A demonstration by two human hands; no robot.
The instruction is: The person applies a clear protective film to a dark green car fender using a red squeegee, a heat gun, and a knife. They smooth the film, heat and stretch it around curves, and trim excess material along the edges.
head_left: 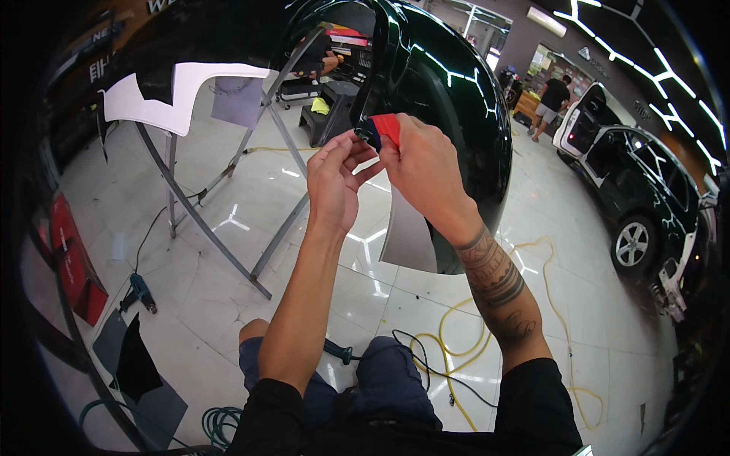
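A glossy dark bumper (pixel 445 99) stands in front of me, curving down on the right. My right hand (pixel 426 159) is closed round a red squeegee (pixel 386 129) with a dark edge, which touches the bumper's inner edge. My left hand (pixel 334 178) is just beside it, its thumb and fingers bent around the dark corner of that edge; my fingers hide exactly what they pinch. Below the right hand, a loose flap of film (pixel 411 237) with a pale grey backing hangs from the bumper's lower end.
A grey metal stand (pixel 201 194) is under the bumper, with white-backed film (pixel 152 106) hanging at left. Heat gun (pixel 139 295), red box (pixel 74 262) and film scraps (pixel 137 365) lie left. Yellow hose (pixel 449 368) crosses the floor. A dark car (pixel 646 182) and a person (pixel 553 99) are at right.
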